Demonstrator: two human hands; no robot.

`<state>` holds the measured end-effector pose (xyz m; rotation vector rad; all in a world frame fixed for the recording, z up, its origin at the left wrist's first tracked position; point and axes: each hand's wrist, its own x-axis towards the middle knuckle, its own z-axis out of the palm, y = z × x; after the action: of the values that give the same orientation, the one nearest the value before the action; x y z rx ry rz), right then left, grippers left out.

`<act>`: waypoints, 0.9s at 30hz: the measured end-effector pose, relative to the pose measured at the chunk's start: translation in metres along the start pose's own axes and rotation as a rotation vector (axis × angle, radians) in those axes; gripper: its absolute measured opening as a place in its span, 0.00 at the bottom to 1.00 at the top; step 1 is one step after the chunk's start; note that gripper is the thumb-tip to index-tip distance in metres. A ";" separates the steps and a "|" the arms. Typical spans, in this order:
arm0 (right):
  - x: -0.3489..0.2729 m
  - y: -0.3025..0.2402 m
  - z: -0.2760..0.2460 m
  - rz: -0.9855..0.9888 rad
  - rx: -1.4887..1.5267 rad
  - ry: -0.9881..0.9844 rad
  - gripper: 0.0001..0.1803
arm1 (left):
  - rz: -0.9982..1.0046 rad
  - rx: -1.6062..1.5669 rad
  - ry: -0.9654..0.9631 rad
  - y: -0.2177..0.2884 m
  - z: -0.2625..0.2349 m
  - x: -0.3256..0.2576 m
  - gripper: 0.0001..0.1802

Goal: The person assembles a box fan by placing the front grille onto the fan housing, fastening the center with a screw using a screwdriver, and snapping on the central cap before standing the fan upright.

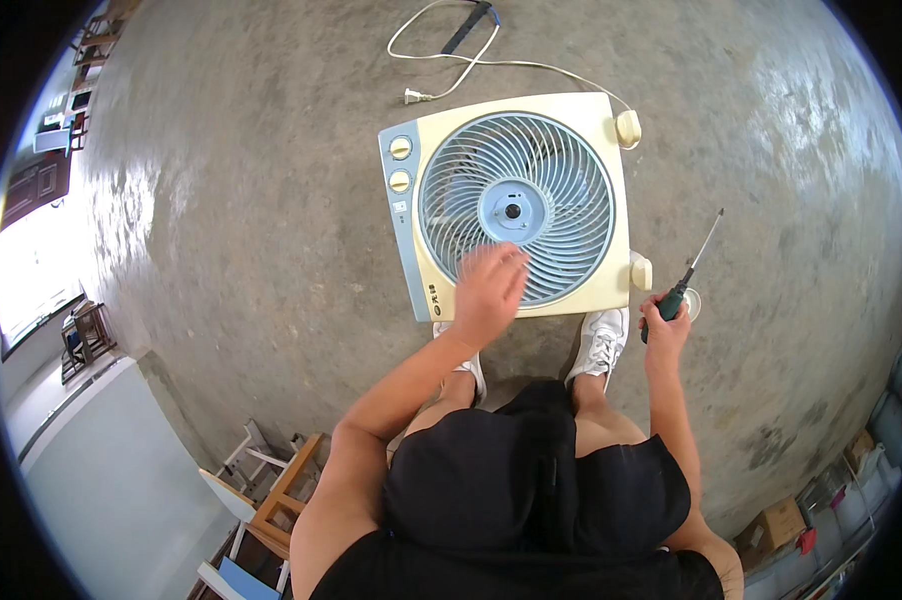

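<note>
A cream and light-blue box fan (619,205) lies face up on the floor in front of my feet. Its round blue grille (576,255) has a hub plate (536,212) with a dark hole in the middle. My left hand (491,288) hovers over the grille's lower part, just below the hub; motion smears its fingers, so I cannot tell whether they hold anything. Off the fan's lower right corner, my right hand (668,318) is closed around the dark green handle of a screwdriver (706,245), its shaft pointing up and right.
A pale power cord (541,64) with a plug (417,96) loops beyond the fan. Beside my right hand, a small round white thing (693,303) is partly hidden. Wooden stools (286,490) stand at lower left, a cardboard box (771,525) at lower right.
</note>
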<state>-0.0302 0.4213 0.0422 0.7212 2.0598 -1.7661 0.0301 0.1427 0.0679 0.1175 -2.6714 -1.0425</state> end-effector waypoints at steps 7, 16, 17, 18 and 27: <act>0.022 0.073 -0.016 -0.009 -0.281 0.202 0.09 | -0.198 0.165 0.150 -0.038 -0.011 0.028 0.12; 0.021 0.085 -0.019 -0.137 -0.479 0.312 0.10 | -0.177 0.198 0.046 -0.040 -0.003 0.039 0.11; 0.021 0.085 -0.021 -0.130 -0.482 0.338 0.10 | -0.172 0.205 0.049 -0.038 -0.001 0.039 0.12; 0.022 0.087 -0.024 -0.112 -0.533 0.346 0.11 | -0.164 0.205 0.049 -0.036 0.003 0.040 0.12; 0.017 0.087 -0.028 -0.039 -0.494 0.373 0.15 | -0.178 0.233 0.011 -0.035 -0.003 0.037 0.13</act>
<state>0.0075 0.4604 -0.0336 0.9022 2.6245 -1.1144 -0.0056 0.1086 0.0550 0.4125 -2.8038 -0.7697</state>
